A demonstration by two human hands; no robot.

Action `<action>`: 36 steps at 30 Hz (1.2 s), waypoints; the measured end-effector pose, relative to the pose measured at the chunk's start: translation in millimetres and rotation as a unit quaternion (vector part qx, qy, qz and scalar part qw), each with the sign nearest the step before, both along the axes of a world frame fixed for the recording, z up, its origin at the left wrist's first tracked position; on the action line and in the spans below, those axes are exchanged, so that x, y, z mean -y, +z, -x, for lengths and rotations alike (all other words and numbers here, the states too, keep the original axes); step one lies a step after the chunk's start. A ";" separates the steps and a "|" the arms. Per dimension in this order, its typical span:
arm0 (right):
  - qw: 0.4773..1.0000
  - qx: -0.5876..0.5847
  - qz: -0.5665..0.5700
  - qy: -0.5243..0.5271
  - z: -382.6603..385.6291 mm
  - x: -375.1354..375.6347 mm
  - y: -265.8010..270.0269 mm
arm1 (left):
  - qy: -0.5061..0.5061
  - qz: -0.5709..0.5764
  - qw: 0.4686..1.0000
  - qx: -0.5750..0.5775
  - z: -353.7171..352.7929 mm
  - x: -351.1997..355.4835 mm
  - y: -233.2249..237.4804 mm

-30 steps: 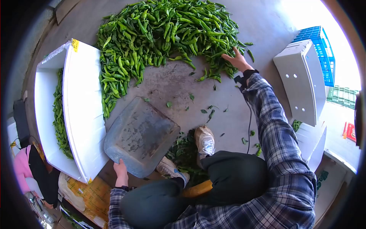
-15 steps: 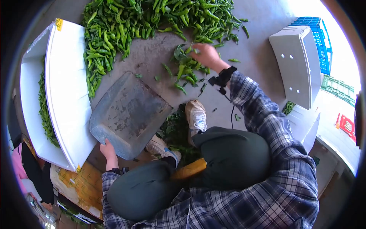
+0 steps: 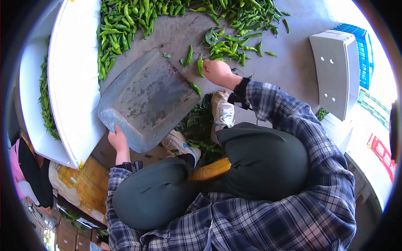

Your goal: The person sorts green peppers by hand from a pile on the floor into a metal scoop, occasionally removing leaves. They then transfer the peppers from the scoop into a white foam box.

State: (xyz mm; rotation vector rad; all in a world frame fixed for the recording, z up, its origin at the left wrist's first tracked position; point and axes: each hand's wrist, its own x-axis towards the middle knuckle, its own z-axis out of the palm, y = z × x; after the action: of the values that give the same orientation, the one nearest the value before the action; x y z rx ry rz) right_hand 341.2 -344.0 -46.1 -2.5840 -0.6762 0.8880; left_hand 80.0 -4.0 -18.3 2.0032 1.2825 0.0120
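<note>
My left hand (image 3: 119,141) grips the near edge of a worn grey metal scoop (image 3: 146,96), which lies tilted on the floor. One green pepper (image 3: 195,88) rests at the scoop's right edge. Above the scoop's right corner, my right hand (image 3: 217,74) has its fingers closed around a green pepper (image 3: 200,67) that hangs down at the fingertips. Loose peppers (image 3: 228,46) lie just beyond that hand, and a large pile of green peppers (image 3: 121,25) spreads across the top of the view.
A white foam box (image 3: 75,83) with peppers inside stands at the left. Another white box (image 3: 335,71) and a blue crate (image 3: 363,54) are at the right. Green leaves (image 3: 197,121) lie between my shoes. Part of another person (image 3: 29,171) shows at the lower left.
My right hand has moved from the small leafy heap toward the scoop and now holds a pepper. A pepper now shows at the scoop's right edge. The view has shifted.
</note>
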 end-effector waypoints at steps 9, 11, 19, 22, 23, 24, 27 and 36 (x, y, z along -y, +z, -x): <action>0.995 -0.042 0.079 0.032 -22.9 -34.5 8.5 | -0.025 -0.055 0.998 -0.012 -0.5 1.2 -2.5; 0.925 -0.378 -0.031 0.004 -8.5 -44.9 33.9 | -0.020 -0.071 0.997 -0.024 -3.0 3.2 -0.5; 0.983 -0.100 0.023 0.149 33.2 -28.2 -1.9 | -0.026 -0.070 0.997 -0.022 -4.9 3.3 1.0; 0.988 -0.107 0.030 0.105 29.7 -35.1 -13.8 | -0.027 -0.065 0.997 -0.015 -2.1 -1.6 -5.3; 0.976 -0.185 -0.043 0.102 25.3 -43.2 -6.3 | -0.026 -0.047 0.998 -0.019 -0.3 -4.1 -6.8; 0.954 -0.262 -0.114 0.096 22.5 -49.6 1.7 | -0.028 -0.046 0.998 -0.021 2.1 -6.3 -8.1; 0.957 -0.218 -0.133 0.139 10.5 -69.8 35.8 | -0.024 -0.016 0.999 -0.021 4.4 -7.7 -10.6; 0.960 0.144 0.071 0.230 -35.8 -48.0 12.2 | -0.013 -0.038 0.998 -0.045 -2.5 0.5 -2.7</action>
State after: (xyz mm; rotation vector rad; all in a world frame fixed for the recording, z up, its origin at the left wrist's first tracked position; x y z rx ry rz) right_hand 377.0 -296.0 -33.9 -2.7606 -1.3870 0.7059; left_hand 82.5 -4.5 -20.9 2.1053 1.3303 -0.0440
